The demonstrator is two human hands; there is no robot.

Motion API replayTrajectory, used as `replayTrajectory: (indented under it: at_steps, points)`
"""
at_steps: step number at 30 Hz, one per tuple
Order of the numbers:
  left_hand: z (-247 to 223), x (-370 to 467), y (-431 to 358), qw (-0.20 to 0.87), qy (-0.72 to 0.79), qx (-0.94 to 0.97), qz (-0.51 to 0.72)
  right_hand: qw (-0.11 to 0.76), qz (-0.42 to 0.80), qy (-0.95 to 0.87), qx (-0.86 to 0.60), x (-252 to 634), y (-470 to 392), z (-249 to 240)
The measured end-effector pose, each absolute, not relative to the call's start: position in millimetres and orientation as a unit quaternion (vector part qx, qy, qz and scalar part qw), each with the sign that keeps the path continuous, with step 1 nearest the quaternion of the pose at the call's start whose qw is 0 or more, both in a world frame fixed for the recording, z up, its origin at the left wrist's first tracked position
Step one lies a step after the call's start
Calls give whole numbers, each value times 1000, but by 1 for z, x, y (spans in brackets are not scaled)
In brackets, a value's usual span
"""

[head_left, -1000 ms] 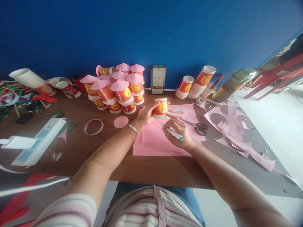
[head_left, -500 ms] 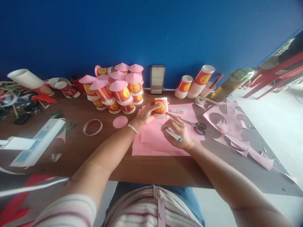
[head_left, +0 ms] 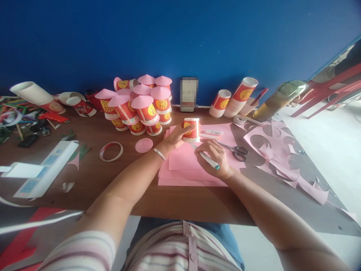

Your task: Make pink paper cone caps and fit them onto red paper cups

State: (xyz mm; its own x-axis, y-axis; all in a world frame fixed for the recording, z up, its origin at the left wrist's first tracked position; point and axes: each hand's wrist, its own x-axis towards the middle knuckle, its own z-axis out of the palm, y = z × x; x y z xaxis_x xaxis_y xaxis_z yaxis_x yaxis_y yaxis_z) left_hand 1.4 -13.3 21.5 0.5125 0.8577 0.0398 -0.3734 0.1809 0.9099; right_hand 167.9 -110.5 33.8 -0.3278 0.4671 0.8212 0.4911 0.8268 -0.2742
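One red cup, interior hidden, sits in left fingers.

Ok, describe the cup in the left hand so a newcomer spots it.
Below the blue wall, find the pink sheets on the brown table. Near their far edge, the left hand grips a red-and-white cup. Unlike the pink-topped cups to its left, it has no cone, and only it is held.

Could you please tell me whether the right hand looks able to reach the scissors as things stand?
Probably yes: the scissors lie close beside the right hand, with nothing visible between them. It holds a white marker, though, which may need putting down first.
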Motion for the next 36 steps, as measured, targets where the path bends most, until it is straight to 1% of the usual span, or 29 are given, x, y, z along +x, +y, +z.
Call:
replayTrajectory:
  at_steps: [7, 17, 25, 31, 36]
  points:
    - [17, 3, -9, 715, 243, 493, 432, 492, -19, -815, -307, 172, -108, 34]
    - [15, 3, -10, 711, 273, 480, 435, 465, -14, -820, -332, 174, -109, 36]
    - [17, 3, -10, 710, 262, 489, 434, 462, -6, -825, -326, 171, -111, 38]
    - [19, 2, -10, 715, 258, 484, 434, 480, -12, -822, -305, 171, -111, 38]
    - [18, 2, -10, 716, 269, 477, 434, 473, -13, -825, -308, 171, -111, 38]
